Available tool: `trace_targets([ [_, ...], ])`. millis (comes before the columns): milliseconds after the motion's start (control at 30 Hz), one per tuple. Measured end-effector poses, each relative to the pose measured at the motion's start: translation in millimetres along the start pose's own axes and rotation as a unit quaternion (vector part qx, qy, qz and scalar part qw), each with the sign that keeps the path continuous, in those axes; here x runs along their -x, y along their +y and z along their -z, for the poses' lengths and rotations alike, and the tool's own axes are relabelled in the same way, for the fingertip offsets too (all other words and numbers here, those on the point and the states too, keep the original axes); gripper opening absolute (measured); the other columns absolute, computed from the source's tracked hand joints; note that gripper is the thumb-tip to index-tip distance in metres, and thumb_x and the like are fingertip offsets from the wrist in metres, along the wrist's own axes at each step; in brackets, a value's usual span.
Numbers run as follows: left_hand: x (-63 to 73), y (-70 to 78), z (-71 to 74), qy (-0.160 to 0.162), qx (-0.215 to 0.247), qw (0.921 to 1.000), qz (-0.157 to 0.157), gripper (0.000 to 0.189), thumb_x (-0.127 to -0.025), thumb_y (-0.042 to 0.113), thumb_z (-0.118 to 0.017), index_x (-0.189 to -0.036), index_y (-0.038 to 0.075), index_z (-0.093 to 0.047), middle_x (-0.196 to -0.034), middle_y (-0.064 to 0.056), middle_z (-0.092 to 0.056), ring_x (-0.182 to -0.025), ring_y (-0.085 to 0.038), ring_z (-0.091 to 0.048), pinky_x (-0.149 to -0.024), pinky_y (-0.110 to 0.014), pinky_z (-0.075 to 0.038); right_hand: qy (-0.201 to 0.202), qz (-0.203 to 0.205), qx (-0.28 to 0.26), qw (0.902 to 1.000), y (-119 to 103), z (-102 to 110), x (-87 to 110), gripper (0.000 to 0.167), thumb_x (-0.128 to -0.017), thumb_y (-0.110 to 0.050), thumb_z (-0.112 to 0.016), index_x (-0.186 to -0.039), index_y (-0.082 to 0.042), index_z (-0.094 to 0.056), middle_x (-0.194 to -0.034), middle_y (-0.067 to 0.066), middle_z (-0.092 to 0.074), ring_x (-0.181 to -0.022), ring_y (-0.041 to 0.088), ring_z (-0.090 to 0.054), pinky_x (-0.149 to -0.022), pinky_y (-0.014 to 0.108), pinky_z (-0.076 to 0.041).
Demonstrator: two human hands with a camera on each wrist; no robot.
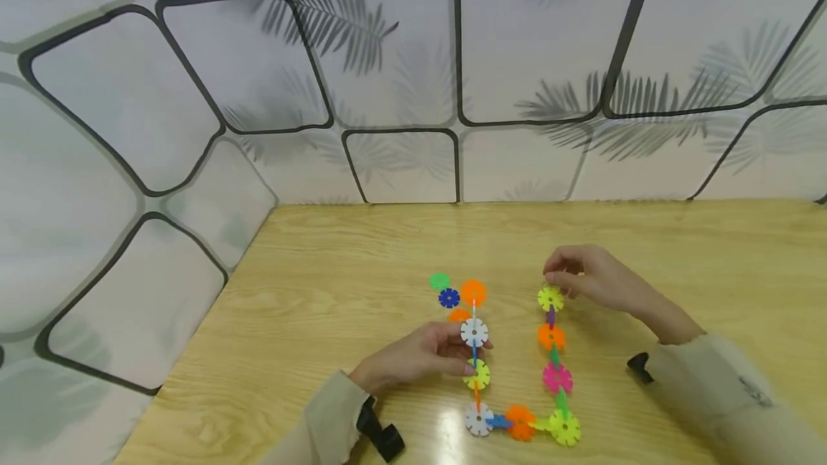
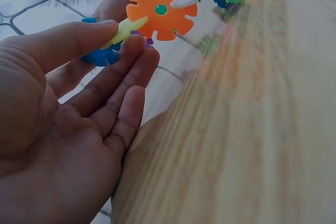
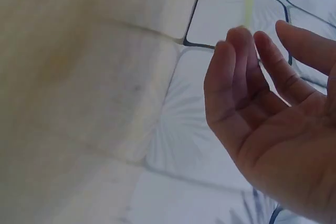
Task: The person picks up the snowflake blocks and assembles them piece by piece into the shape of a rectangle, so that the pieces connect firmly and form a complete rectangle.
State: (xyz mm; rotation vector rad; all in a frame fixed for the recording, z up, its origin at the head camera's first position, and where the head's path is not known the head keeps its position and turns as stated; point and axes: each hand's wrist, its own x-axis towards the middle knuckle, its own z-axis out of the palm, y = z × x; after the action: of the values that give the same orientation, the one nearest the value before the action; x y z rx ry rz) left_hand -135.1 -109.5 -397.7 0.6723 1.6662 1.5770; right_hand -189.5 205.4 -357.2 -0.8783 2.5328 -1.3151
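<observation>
A chain of notched plastic discs in a U shape lies on the wooden table. My left hand (image 1: 426, 356) pinches its left side at a yellow disc (image 1: 477, 374), thumb on the disc. Just above that sits a white disc (image 1: 474, 333), fingers behind it. In the left wrist view, the yellow disc shows edge-on at the thumb, beside an orange disc (image 2: 152, 17). At the top of the chain's right side, my right hand (image 1: 591, 277) has its fingertips at a yellow disc (image 1: 550, 299). The right wrist view shows its fingers loosely bent and the thumb apart from them.
Loose green (image 1: 440, 281) and blue (image 1: 449, 298) discs lie left of the chain's upper end, with an orange disc (image 1: 459, 316) partly hidden by the left hand. A patterned wall (image 1: 400, 163) borders the table (image 1: 336, 257) at the back and left.
</observation>
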Motion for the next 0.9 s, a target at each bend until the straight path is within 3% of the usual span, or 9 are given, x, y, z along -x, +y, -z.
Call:
trace_targets([
  [67, -1.1, 0.4, 0.2, -0.014, -0.01, 0.9998, 0.0, 0.036, -0.097, -0.008, -0.059, -0.133, -0.012, -0.055, -0.128, -0.023, -0.063, -0.107, -0.007, -0.062, -0.098, -0.028, -0.05, -0.003, -0.004, 0.036, 0.9993, -9, -2, -18.6, 0.006, -0.099, 0.0, -0.062, -0.097, 0.001, -0.068, -0.083, 0.002, -0.066, -0.069, 0.019, -0.061, -0.06, 0.032, -0.054],
  [167, -1.3, 0.5, 0.3, -0.033, -0.022, 0.9992, -0.008, 0.036, -0.097, -0.009, -0.058, -0.132, -0.014, -0.054, -0.128, -0.026, -0.062, -0.105, -0.006, -0.062, -0.098, -0.028, -0.05, -0.043, 0.033, 0.098, 0.9938, -20, -11, -53.3, 0.006, -0.096, 0.0, -0.066, -0.091, -0.001, -0.069, -0.084, 0.001, -0.067, -0.074, 0.018, -0.062, -0.065, 0.033, -0.053],
  [300, -1.8, -0.2, -1.2, -0.051, -0.027, 0.9983, -0.013, 0.037, -0.096, -0.01, -0.059, -0.133, -0.014, -0.053, -0.13, -0.028, -0.061, -0.103, -0.005, -0.062, -0.097, -0.027, -0.05, -0.125, 0.105, 0.184, 0.9693, -27, -32, -95.3, 0.005, -0.092, 0.0, -0.069, -0.089, -0.004, -0.071, -0.08, -0.002, -0.066, -0.072, 0.012, -0.059, -0.066, 0.032, -0.051],
  [400, -2.9, -0.7, -3.0, -0.058, -0.021, 0.998, -0.015, 0.039, -0.097, -0.01, -0.059, -0.135, -0.014, -0.052, -0.131, -0.03, -0.059, -0.102, -0.004, -0.062, -0.097, -0.027, -0.05, -0.164, 0.119, 0.231, 0.9515, -31, -46, -115.3, 0.006, -0.091, -0.003, -0.071, -0.097, -0.004, -0.073, -0.081, -0.001, -0.066, -0.072, 0.011, -0.057, -0.067, 0.031, -0.051],
  [533, -2.3, -1.1, -3.7, -0.054, -0.019, 0.9982, -0.019, 0.038, -0.097, -0.01, -0.058, -0.134, -0.015, -0.052, -0.13, -0.032, -0.059, -0.102, -0.004, -0.062, -0.096, -0.025, -0.049, -0.199, 0.092, 0.256, 0.9415, -38, -59, -130.8, 0.022, -0.093, -0.009, -0.073, -0.115, -0.003, -0.073, -0.087, -0.001, -0.065, -0.076, 0.011, -0.056, -0.072, 0.03, -0.051],
  [667, -0.3, -0.9, -2.4, -0.051, -0.026, 0.9981, -0.022, 0.038, -0.097, -0.01, -0.059, -0.134, -0.015, -0.052, -0.129, -0.031, -0.059, -0.101, -0.003, -0.062, -0.096, -0.026, -0.05, -0.239, 0.056, 0.256, 0.935, -41, -68, -139.5, 0.037, -0.09, -0.007, -0.071, -0.127, -0.006, -0.07, -0.086, -0.001, -0.058, -0.073, 0.011, -0.048, -0.069, 0.027, -0.045],
  [767, 0.6, -1.0, -0.8, -0.049, -0.029, 0.9981, -0.023, 0.037, -0.096, -0.01, -0.059, -0.133, -0.015, -0.053, -0.129, -0.031, -0.06, -0.101, -0.003, -0.062, -0.096, -0.026, -0.05, -0.251, 0.047, 0.265, 0.9299, -41, -74, -143.5, 0.043, -0.085, 0.0, -0.069, -0.127, -0.008, -0.071, -0.088, 0.001, -0.056, -0.073, 0.012, -0.045, -0.068, 0.027, -0.044],
  [900, 1.2, -1.4, 1.6, -0.045, -0.032, 0.9982, -0.024, 0.037, -0.096, -0.01, -0.06, -0.132, -0.015, -0.053, -0.129, -0.031, -0.06, -0.101, -0.003, -0.062, -0.096, -0.026, -0.05, -0.243, 0.05, 0.282, 0.9268, -40, -79, -147.4, 0.038, -0.081, 0.003, -0.07, -0.117, -0.008, -0.074, -0.094, 0.002, -0.058, -0.081, 0.016, -0.05, -0.075, 0.03, -0.049],
])
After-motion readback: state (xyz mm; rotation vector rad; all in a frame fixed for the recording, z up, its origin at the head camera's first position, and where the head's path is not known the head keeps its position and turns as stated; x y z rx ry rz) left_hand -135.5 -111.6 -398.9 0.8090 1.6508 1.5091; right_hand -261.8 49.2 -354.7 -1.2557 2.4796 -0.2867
